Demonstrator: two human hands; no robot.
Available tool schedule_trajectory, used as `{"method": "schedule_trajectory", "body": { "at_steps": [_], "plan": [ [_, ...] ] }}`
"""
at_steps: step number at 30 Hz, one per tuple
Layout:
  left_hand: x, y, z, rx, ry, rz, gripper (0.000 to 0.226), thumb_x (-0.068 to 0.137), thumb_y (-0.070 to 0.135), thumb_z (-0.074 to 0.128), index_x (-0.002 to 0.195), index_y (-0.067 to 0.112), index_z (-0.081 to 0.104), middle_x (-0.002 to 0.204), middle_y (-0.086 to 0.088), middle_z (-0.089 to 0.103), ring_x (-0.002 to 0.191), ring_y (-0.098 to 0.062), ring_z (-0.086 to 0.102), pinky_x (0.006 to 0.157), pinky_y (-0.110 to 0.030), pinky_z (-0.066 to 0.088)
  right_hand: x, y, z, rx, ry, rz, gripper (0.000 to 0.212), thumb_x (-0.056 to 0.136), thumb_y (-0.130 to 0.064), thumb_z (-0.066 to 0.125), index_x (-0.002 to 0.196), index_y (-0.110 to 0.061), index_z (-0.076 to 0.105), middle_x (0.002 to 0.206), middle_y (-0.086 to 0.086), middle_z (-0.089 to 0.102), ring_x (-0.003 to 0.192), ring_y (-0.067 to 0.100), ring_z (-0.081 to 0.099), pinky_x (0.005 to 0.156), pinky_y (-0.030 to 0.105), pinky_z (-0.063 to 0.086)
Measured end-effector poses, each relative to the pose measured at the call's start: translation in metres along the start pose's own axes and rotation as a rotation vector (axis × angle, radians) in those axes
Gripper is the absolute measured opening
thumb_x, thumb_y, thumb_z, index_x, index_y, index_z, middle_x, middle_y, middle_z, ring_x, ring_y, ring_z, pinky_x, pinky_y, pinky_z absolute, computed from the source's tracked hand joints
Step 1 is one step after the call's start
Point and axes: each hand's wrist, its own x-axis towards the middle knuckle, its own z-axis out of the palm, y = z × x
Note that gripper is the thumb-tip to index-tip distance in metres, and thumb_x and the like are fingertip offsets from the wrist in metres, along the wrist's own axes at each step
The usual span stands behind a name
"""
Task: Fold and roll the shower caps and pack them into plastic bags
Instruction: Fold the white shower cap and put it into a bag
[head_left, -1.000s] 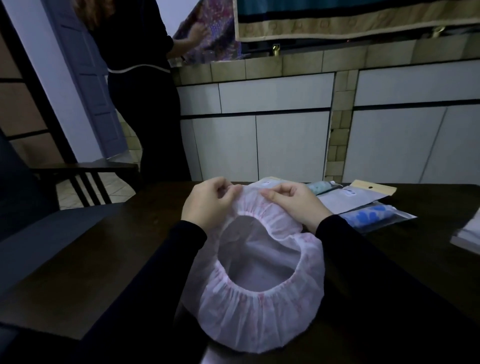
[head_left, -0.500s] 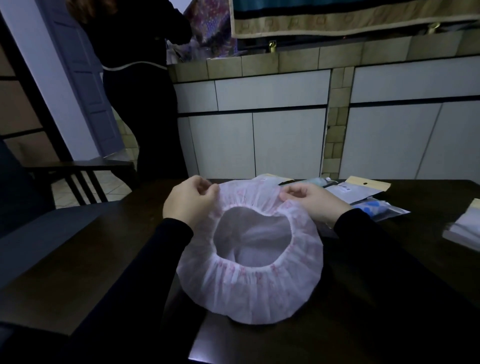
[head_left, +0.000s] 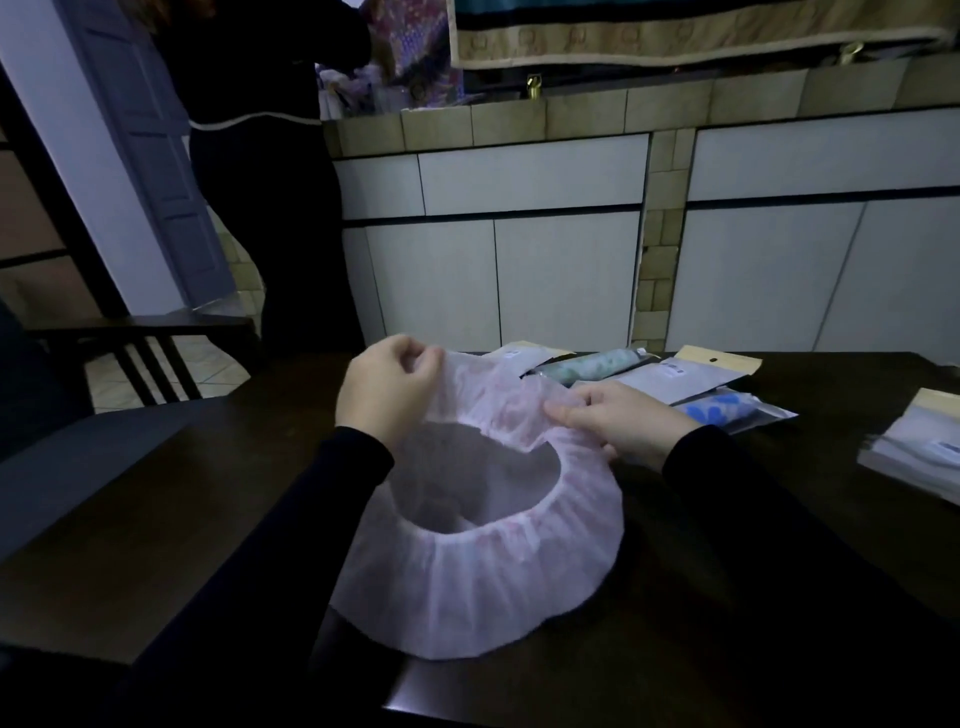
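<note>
Partly hidden, both hands' fingertips pinch the shower cap (head_left: 467, 566).

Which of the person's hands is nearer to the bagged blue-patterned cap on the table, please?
Right. The right hand pinches the shower cap rim just left of the blue-patterned bag; the left hand is farther left.

Dim, bluish light leaves the lower corners nearly black, a pale glare sits bottom centre, and wide-angle distortion bends the edges.
</note>
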Motion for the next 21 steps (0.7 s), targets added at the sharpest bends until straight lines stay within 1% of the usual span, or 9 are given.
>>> {"method": "schedule_trajectory", "body": {
  "at_steps": [2, 5, 8, 11, 13, 15, 17, 19, 21],
  "plan": [
    [0.001, -0.010, -0.010, -0.005, -0.006, -0.113, 0.025, 0.088, 0.032, 0.055, 0.074, 0.014, 0.064, 0.073, -0.002, 0.064, 0.076, -0.023, 0.060, 0.067, -0.032, 0.044, -0.002, 0.003, -0.003, -0.128, 0.134, -0.036, 0.036, 0.087, -0.047, 0.063, 0.071, -0.016, 0.052, 0.062, -0.004, 0.053, 0.061, 0.016, 0.049, 0.062, 0.027, 0.037],
    [0.000, -0.030, -0.025, 0.037, -0.110, -0.256, 0.022, 0.093, 0.027, 0.051, 0.082, 0.013, 0.064, 0.083, -0.004, 0.063, 0.086, -0.023, 0.059, 0.070, -0.028, 0.038, -0.007, 0.006, -0.009, -0.237, 0.219, -0.018, 0.043, 0.089, -0.047, 0.061, 0.061, -0.015, 0.056, 0.052, -0.013, 0.053, 0.058, 0.012, 0.048, 0.058, 0.029, 0.035],
    [-0.013, -0.044, -0.022, 0.157, -0.280, -0.352, 0.021, 0.095, 0.028, 0.048, 0.094, 0.013, 0.063, 0.098, -0.008, 0.064, 0.087, -0.022, 0.055, 0.076, -0.030, 0.039, -0.014, 0.000, -0.005, -0.353, 0.311, -0.008, 0.030, 0.087, -0.048, 0.063, 0.075, -0.021, 0.065, 0.069, -0.009, 0.059, 0.074, 0.014, 0.055, 0.064, 0.027, 0.039],
    [-0.024, -0.046, -0.019, 0.275, -0.239, -0.315, 0.032, 0.094, 0.042, 0.046, 0.108, 0.016, 0.060, 0.112, -0.008, 0.063, 0.095, -0.023, 0.055, 0.082, -0.033, 0.041, -0.021, -0.012, 0.010, -0.592, 0.537, -0.094, 0.036, 0.091, -0.051, 0.053, 0.101, -0.019, 0.064, 0.096, -0.001, 0.062, 0.094, 0.021, 0.056, 0.080, 0.031, 0.044],
    [-0.031, -0.037, -0.023, 0.406, -0.165, -0.132, 0.043, 0.093, 0.051, 0.045, 0.120, 0.021, 0.058, 0.126, -0.005, 0.057, 0.111, -0.025, 0.053, 0.093, -0.040, 0.041, -0.032, -0.023, 0.026, -0.724, 0.595, -0.190, 0.036, 0.095, -0.045, 0.045, 0.104, -0.016, 0.065, 0.104, 0.007, 0.063, 0.100, 0.028, 0.057, 0.085, 0.037, 0.045],
    [-0.045, -0.021, -0.028, 0.433, -0.219, 0.107, 0.053, 0.091, 0.061, 0.044, 0.129, 0.027, 0.055, 0.140, 0.002, 0.048, 0.127, -0.021, 0.043, 0.102, -0.043, 0.033, -0.042, -0.025, 0.047, -0.839, 0.473, -0.206, 0.032, 0.097, -0.036, 0.038, 0.092, -0.015, 0.062, 0.098, 0.010, 0.062, 0.097, 0.032, 0.057, 0.083, 0.039, 0.043],
    [-0.069, -0.007, -0.031, 0.445, -0.412, 0.187, 0.080, 0.081, 0.079, 0.030, 0.144, 0.031, 0.039, 0.154, 0.006, 0.031, 0.139, -0.016, 0.029, 0.109, -0.045, 0.024, -0.049, -0.019, 0.066, -0.849, 0.328, -0.177, 0.032, 0.097, -0.035, 0.034, 0.092, -0.017, 0.059, 0.101, 0.008, 0.062, 0.100, 0.030, 0.057, 0.083, 0.039, 0.042],
    [-0.094, -0.005, -0.030, 0.504, -0.565, 0.156, 0.105, 0.063, 0.093, 0.016, 0.152, 0.036, 0.013, 0.161, 0.007, 0.011, 0.146, -0.017, 0.015, 0.114, -0.047, 0.015, -0.052, -0.009, 0.074, -0.797, 0.196, -0.123, 0.038, 0.098, -0.041, 0.033, 0.114, -0.018, 0.058, 0.124, 0.008, 0.058, 0.117, 0.027, 0.052, 0.095, 0.041, 0.039],
    [-0.110, -0.015, -0.024, 0.561, -0.667, 0.142, 0.112, 0.055, 0.099, 0.016, 0.150, 0.042, -0.005, 0.162, 0.006, -0.004, 0.149, -0.020, 0.003, 0.117, -0.048, 0.007, -0.052, 0.004, 0.076, -0.843, 0.052, -0.026, 0.057, 0.098, -0.052, 0.031, 0.145, -0.020, 0.035, 0.154, 0.009, 0.030, 0.142, 0.027, 0.027, 0.114, 0.047, 0.021]
  ]
}}
